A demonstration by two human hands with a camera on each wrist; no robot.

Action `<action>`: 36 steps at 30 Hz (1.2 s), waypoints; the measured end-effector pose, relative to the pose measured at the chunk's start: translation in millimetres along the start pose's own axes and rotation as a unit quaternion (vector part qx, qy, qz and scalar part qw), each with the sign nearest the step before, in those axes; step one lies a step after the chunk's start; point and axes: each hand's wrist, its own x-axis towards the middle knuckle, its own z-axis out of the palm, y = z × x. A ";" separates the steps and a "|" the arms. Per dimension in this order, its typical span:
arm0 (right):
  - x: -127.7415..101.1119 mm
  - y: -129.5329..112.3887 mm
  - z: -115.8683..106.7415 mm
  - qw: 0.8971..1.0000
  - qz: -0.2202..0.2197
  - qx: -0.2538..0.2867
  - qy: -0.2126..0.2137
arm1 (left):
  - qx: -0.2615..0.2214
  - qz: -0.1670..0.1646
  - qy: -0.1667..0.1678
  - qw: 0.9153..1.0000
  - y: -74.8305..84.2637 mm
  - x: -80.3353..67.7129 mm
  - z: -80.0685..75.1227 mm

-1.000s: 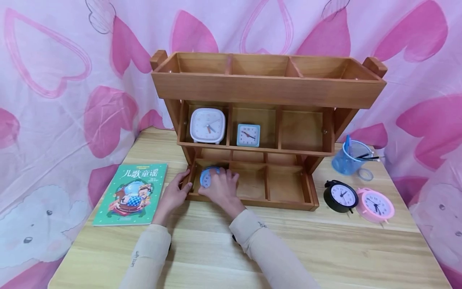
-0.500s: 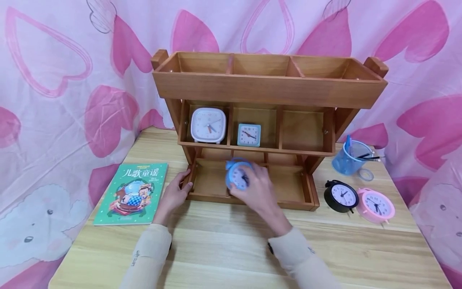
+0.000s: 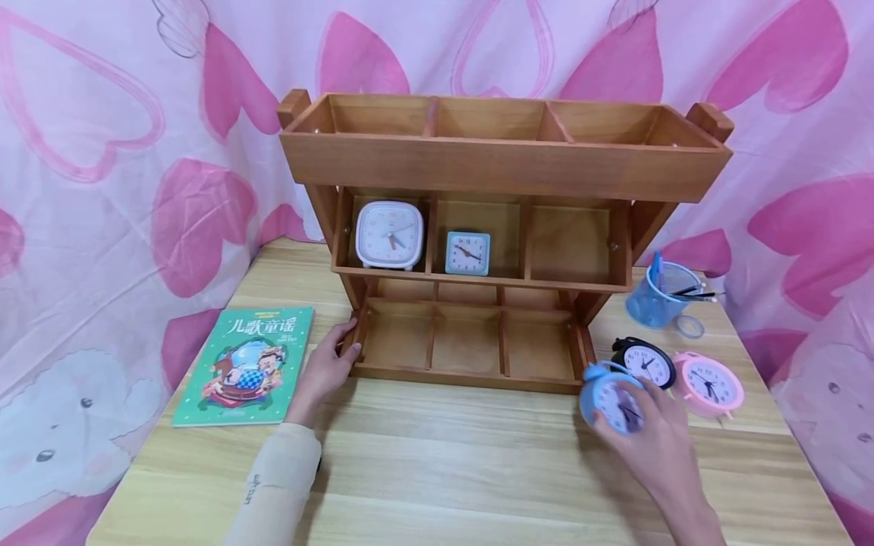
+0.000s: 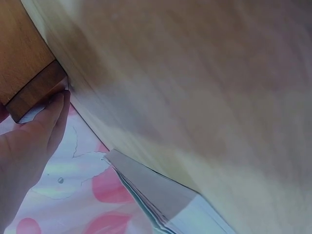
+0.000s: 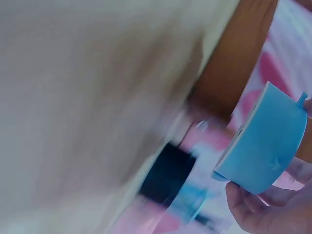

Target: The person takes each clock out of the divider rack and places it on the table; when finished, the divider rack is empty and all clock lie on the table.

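My right hand (image 3: 638, 425) grips a round blue alarm clock (image 3: 610, 398) over the table, in front of the wooden shelf's right end and beside a black clock (image 3: 645, 362). In the right wrist view the blue clock (image 5: 265, 146) shows from the side, pinched by my fingers (image 5: 253, 209). My left hand (image 3: 326, 364) rests against the lower left corner of the wooden shelf (image 3: 501, 163), fingers touching its side post (image 4: 34, 90). A white square clock (image 3: 389, 235) and a small blue square clock (image 3: 468, 253) stand in the middle tier.
A pink round clock (image 3: 708, 383) stands right of the black one. A blue pen cup (image 3: 655, 296) and a tape roll (image 3: 690, 327) sit behind them. A green picture book (image 3: 242, 364) lies left of the shelf. Pink heart fabric hangs behind.
My right hand carried the blue clock out of the shelf's bottom left compartment, rightward and forward, to the table beside the black clock. The left hand stayed on the shelf corner.
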 end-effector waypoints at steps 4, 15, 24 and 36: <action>-16.7 24.2 -10.6 0.999 0.032 -0.019 -0.013 | -0.001 -0.004 -0.004 1.000 0.2 0.6 -0.3; -19.9 52.0 -5.9 0.995 0.049 -0.058 -0.061 | -0.007 -0.006 -0.010 1.000 -1.9 1.6 0.7; -13.0 49.3 -10.8 0.994 0.043 -0.064 -0.081 | -0.007 0.001 -0.009 1.000 0.8 0.7 0.1; 80.0 -70.7 -39.1 0.980 -0.177 0.092 0.016 | -0.004 0.001 -0.011 1.000 -1.1 1.3 1.4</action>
